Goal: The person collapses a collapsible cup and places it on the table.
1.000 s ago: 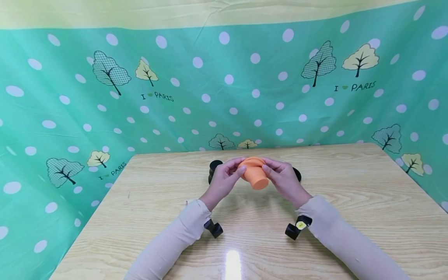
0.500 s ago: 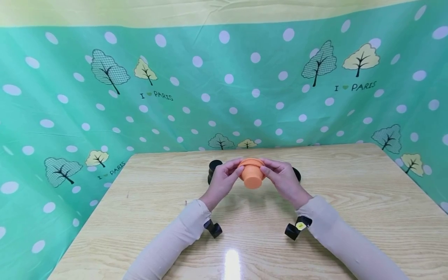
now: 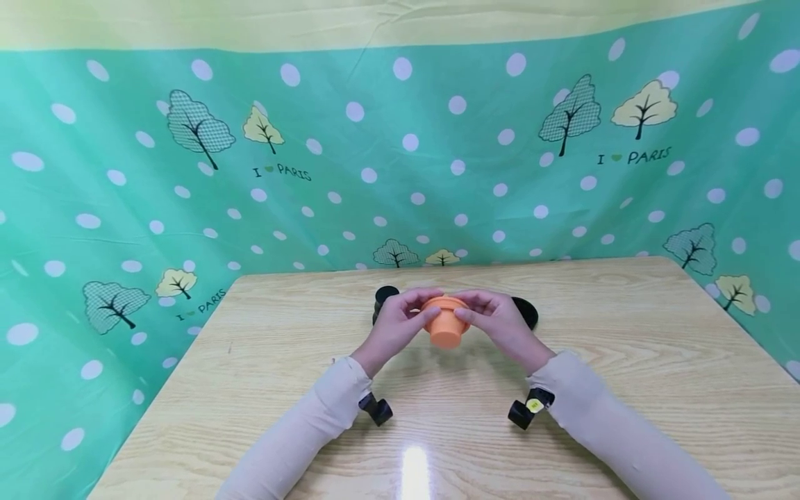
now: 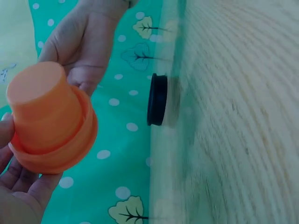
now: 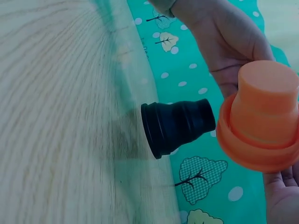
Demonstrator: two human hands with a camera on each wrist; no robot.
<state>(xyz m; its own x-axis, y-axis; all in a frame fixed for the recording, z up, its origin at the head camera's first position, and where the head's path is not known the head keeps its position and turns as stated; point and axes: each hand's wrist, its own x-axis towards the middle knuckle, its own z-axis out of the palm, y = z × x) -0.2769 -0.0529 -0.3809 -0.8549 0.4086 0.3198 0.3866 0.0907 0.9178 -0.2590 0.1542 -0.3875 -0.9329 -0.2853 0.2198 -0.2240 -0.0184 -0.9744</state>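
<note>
The left hand (image 3: 398, 322) and right hand (image 3: 501, 322) pinch the orange cup (image 3: 446, 328) by its rim, above the tabletop (image 3: 300, 319). It looks only partly folded: the wide wall is doubled over, the narrow section juts out. Its base points nearward, the long axis running roughly front to back.
</note>
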